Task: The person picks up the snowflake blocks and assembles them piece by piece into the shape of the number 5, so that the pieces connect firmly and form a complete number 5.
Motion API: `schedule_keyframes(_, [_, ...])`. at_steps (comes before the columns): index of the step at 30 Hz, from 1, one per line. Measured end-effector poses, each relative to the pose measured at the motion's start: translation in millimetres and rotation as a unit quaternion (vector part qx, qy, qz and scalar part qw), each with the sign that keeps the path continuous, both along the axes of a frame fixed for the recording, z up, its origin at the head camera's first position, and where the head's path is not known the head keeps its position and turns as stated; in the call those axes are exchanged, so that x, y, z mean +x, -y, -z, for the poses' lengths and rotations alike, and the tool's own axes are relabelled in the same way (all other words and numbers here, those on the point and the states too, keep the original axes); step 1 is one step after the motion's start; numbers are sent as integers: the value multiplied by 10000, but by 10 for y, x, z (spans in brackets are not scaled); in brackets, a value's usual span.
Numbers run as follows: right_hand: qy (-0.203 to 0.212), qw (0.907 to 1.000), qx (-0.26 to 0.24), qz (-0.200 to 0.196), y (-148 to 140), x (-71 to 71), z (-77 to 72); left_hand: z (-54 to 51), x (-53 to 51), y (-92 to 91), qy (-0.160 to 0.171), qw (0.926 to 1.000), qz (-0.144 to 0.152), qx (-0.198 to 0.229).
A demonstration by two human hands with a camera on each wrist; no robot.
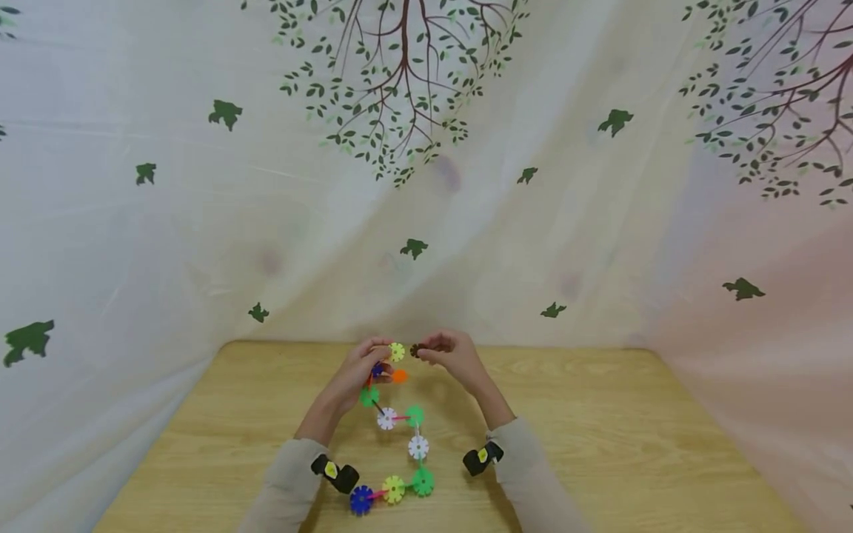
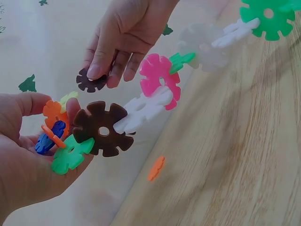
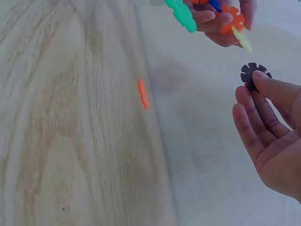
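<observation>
A chain of notched, flower-shaped plastic discs in several colours runs from my left hand (image 1: 353,376) down over the table. That hand grips the chain near its far end, at an orange disc (image 2: 52,111). A pale yellow disc (image 1: 397,352) sticks out from the orange one, beyond the fingertips. Between thumb and fingers, my right hand (image 1: 458,357) pinches a single dark brown disc (image 3: 250,75). A small gap separates this disc from the yellow one. In the left wrist view, a larger brown disc (image 2: 95,120) in the chain hangs beside the left fingers.
One loose orange disc (image 3: 143,95) rests near the far edge of the wooden table (image 1: 586,429). The chain's near end, a blue disc (image 1: 361,500), lies by the left forearm. Behind the table hangs a pale cloth (image 1: 466,281) printed with leaves and branches.
</observation>
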State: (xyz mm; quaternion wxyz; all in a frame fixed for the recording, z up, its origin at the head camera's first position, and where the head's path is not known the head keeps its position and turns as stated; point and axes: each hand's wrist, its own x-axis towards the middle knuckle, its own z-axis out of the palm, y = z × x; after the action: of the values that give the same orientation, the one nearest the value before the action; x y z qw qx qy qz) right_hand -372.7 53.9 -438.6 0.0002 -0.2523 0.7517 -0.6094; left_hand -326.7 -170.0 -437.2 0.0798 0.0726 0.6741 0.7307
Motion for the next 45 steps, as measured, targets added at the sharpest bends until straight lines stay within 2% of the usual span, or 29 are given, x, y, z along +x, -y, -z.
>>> schedule_keyframes(3, [-174,9998,93,-4,24,28,-18,-11,11,-10,7,10000,-29,56])
schedule_keyframes(11, [-301,9991,306,-25,64,91,-5,11,44,-46,41,10000,-5,61])
schedule_keyframes(21, [-555,9983,64,153,57,88,-89,-39,-4,-98,20,10000,18,95])
schedule_keyframes(29, [-362,9993,99,55,62,145,-68,-22,43,-106,74,9995,42,305])
schedule_keyframes(37, [-366,9993,-4,89,93,192,-68,-10,71,-90,-168,9986,420,288])
schedule_keyframes(45, [-582,9982,-134,-14,128,193,-101,-29,69,-109,-250,9985,366,323])
